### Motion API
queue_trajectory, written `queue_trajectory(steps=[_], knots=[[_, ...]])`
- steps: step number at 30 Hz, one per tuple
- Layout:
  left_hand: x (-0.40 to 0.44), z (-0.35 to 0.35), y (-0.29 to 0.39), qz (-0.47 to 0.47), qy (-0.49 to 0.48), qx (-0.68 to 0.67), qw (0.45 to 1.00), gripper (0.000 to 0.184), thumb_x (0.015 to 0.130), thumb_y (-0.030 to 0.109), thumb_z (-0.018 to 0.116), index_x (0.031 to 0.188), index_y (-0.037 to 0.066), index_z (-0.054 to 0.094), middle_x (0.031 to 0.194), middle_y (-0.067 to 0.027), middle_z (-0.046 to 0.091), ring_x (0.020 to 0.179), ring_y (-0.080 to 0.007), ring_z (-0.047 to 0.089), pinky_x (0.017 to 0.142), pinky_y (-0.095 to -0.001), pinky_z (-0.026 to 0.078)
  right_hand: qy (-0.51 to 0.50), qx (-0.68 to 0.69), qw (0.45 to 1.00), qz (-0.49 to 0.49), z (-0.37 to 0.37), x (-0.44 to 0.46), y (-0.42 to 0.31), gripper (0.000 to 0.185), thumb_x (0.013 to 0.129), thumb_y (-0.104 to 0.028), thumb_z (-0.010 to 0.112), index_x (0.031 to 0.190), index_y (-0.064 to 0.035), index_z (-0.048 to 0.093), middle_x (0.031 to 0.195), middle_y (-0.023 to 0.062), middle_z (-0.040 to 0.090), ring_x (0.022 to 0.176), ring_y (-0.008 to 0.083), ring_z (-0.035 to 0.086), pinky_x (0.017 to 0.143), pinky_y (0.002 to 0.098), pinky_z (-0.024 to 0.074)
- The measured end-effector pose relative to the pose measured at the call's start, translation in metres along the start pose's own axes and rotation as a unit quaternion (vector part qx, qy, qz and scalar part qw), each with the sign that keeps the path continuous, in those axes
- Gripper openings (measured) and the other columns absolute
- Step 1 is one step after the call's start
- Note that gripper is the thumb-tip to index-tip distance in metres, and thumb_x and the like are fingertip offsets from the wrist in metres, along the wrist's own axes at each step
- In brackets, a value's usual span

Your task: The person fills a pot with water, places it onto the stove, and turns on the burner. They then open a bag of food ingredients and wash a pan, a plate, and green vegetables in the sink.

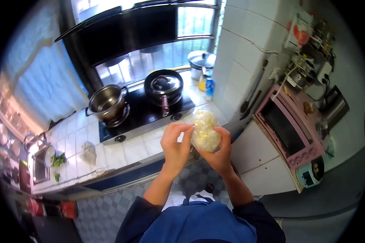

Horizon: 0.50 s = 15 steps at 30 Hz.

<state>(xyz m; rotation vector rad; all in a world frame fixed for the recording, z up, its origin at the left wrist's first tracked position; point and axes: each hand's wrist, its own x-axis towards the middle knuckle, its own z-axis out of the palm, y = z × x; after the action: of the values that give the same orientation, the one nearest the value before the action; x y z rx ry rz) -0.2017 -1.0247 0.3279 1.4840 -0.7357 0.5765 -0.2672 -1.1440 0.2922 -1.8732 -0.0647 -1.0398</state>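
In front of my chest I hold a clear plastic bag (pixel 206 131) with pale, yellowish-white rounded lumps in it; I cannot tell what food they are. My right hand (pixel 218 153) grips its lower right side, thumb and fingers curled around it. At the bag's left edge, the thumb and forefinger of my left hand (pixel 177 142) are pinched together on the plastic. Just beyond my hands is the black gas stove (pixel 136 115). On it stand a lidded dark pan (pixel 163 84) and an open steel pot (pixel 106 101).
A lidded pot (pixel 201 60) and bottles (pixel 209 86) stand behind the stove. At right, a pink toaster oven (pixel 290 127) sits on a cabinet beside a pale green appliance (pixel 311 174). Left are a tied bag (pixel 88 153), leafy greens (pixel 59 159) and a sink (pixel 39 172).
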Motion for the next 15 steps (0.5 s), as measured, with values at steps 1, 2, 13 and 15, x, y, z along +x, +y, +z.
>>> queue_trajectory(steps=[1, 2, 13, 15], knots=[[-0.003, -0.017, -0.003, -0.018, 0.022, 0.008, 1.0, 0.008, 0.072, -0.002, 0.061, 0.08, -0.001, 0.06, 0.077, -0.0107, 0.057, 0.069, -0.0187, 0.055, 0.064, -0.0258, 0.043, -0.007, 0.025, 0.999, 0.023, 0.01, -0.007, -0.003, 0.066, 0.058, -0.003, 0.076, 0.112, -0.0063, 0.038, 0.101, 0.0124, 0.052, 0.095, 0.0223, 0.052, 0.083, 0.0311, 0.0418], [-0.007, -0.033, -0.006, -0.036, 0.044, 0.014, 0.998, 0.008, 0.072, -0.002, 0.061, 0.08, -0.001, 0.06, 0.074, -0.0102, 0.057, 0.067, -0.0178, 0.055, 0.063, -0.0248, 0.043, -0.016, 0.032, 0.999, 0.021, 0.02, -0.015, -0.003, 0.066, 0.058, -0.003, 0.076, 0.112, -0.0063, 0.038, 0.101, 0.0124, 0.052, 0.095, 0.0223, 0.052, 0.083, 0.0311, 0.0418], [-0.018, -0.178, 0.01, -0.173, 0.21, -0.215, 0.938, 0.013, 0.083, 0.011, 0.058, 0.084, -0.001, 0.056, 0.071, -0.0039, 0.056, 0.059, -0.0109, 0.052, 0.057, -0.0234, 0.045, -0.183, 0.462, 0.777, 0.386, 0.109, -0.099, -0.015, 0.059, 0.067, 0.0, 0.065, 0.117, -0.0057, 0.033, 0.104, 0.01, 0.051, 0.095, 0.019, 0.054, 0.084, 0.0314, 0.0435], [-0.022, -0.191, 0.025, -0.14, 0.094, -0.268, 0.949, 0.021, 0.083, 0.011, 0.057, 0.099, -0.001, 0.052, 0.085, -0.0069, 0.056, 0.071, -0.0138, 0.056, 0.064, -0.026, 0.047, -0.199, 0.509, 0.722, 0.424, 0.118, -0.102, -0.019, 0.058, 0.069, -0.004, 0.064, 0.118, -0.0054, 0.033, 0.103, 0.0104, 0.052, 0.092, 0.02, 0.055, 0.079, 0.031, 0.047]])
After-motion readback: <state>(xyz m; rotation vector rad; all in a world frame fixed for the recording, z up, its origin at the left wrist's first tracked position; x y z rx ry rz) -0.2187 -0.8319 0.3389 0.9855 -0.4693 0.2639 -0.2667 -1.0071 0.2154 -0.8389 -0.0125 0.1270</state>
